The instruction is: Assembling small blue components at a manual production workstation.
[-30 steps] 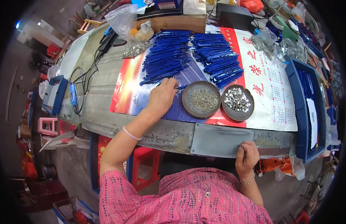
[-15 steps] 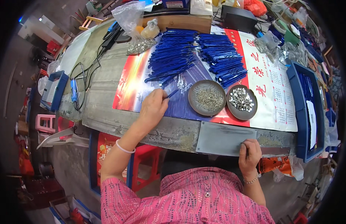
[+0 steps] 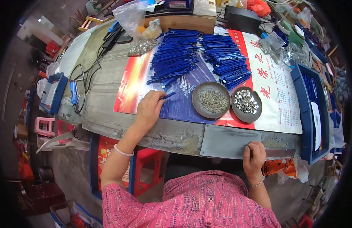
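Observation:
My left hand (image 3: pixel 148 108) is closed in a pinch above the poster, with a slim blue strip (image 3: pixel 168 95) sticking out to the right from its fingertips. Just beyond it lies a large heap of similar blue strips (image 3: pixel 174 57), with a second heap (image 3: pixel 227 60) to its right. My right hand (image 3: pixel 254 159) is curled at the table's front edge, by the right end of a grey metal plate (image 3: pixel 225 142); what its fingers hold, if anything, is hidden. Between the hands stand a round dish of small metal pins (image 3: pixel 197 109) and a dish of silvery discs (image 3: pixel 250 117).
A red, white and blue calendar poster (image 3: pixel 275 117) covers part of the table. At the right edge stands a blue bin (image 3: pixel 307 140) holding more blue strips. A blue-handled tool (image 3: pixel 74 93) with a black cord lies left. Plastic bags (image 3: pixel 143 45) sit at the back.
My left hand has drawn slightly left and nearer to me, carrying the blue strip, which now lies flatter in the fingers. My right hand has stayed in place.

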{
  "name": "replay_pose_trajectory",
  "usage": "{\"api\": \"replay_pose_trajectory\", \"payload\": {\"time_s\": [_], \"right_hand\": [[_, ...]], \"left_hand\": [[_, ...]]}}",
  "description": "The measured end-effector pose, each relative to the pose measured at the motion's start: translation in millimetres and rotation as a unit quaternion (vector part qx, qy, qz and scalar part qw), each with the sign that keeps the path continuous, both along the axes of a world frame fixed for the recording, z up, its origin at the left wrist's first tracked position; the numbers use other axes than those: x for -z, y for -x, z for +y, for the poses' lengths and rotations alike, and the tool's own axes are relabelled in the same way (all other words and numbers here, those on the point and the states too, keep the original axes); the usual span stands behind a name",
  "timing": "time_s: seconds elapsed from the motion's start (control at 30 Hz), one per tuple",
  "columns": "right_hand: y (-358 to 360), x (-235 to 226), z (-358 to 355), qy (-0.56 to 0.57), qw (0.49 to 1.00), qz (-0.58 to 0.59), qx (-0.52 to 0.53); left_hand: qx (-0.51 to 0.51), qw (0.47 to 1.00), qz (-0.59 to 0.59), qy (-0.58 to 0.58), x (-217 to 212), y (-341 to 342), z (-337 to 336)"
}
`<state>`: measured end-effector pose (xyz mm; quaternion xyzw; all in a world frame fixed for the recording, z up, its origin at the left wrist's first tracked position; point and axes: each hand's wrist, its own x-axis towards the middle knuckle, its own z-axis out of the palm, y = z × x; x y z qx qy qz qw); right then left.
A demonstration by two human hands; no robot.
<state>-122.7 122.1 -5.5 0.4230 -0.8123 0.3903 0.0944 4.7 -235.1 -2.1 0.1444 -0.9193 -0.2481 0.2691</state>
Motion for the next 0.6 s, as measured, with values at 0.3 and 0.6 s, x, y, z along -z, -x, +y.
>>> {"api": "replay_pose_trajectory", "payload": {"time_s": [0.3,0.6], "right_hand": [[1.6,1.4,1.4,-0.009,1.000,0.001,-0.003],[1.7,1.1,0.8,-0.005,1.000,0.025,-0.007]], "left_hand": [[0.032,0.996,-0.043,0.078,-0.3,2.4,-8.8],[0.047,0.993,-0.027,0.100,-6.1,6.3,-19.4]]}}
